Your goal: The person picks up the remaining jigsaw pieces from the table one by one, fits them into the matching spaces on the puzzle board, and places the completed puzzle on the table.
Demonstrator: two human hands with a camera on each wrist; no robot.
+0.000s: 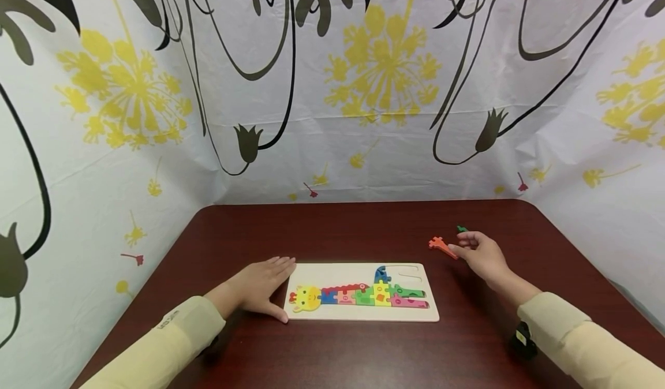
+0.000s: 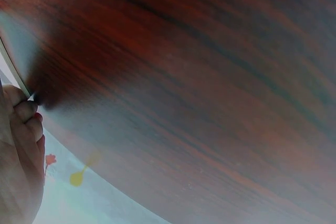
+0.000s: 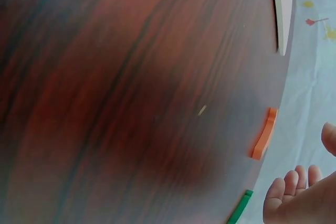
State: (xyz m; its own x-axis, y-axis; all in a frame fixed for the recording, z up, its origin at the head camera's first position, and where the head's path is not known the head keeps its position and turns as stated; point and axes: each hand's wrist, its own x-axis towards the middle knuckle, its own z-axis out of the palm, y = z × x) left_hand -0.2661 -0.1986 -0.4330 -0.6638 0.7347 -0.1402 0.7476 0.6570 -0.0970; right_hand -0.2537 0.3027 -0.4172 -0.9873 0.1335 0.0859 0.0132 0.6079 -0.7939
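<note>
A pale wooden puzzle board (image 1: 332, 272) lies on the table, with several coloured pieces forming a giraffe. Its yellow head piece (image 1: 307, 299) is at the left end; a blue piece (image 1: 382, 274) sits at the upper right, beside a bare outlined area. My left hand (image 1: 264, 286) rests at the board's left edge, fingers straight. Over to the right, my right hand (image 1: 483, 256) hovers with loosely bent fingers by an orange puzzle piece (image 1: 440, 245) and a green puzzle piece (image 1: 461, 228). In the right wrist view, both the orange piece (image 3: 265, 134) and green piece (image 3: 240, 208) lie on the table, outside the fingers.
The dark red-brown table (image 1: 332, 354) has rounded far corners. Behind it and along the sides hangs a white cloth (image 1: 332, 169) with yellow and grey flower prints. A dark wrist device (image 1: 523, 340) shows beneath the right sleeve.
</note>
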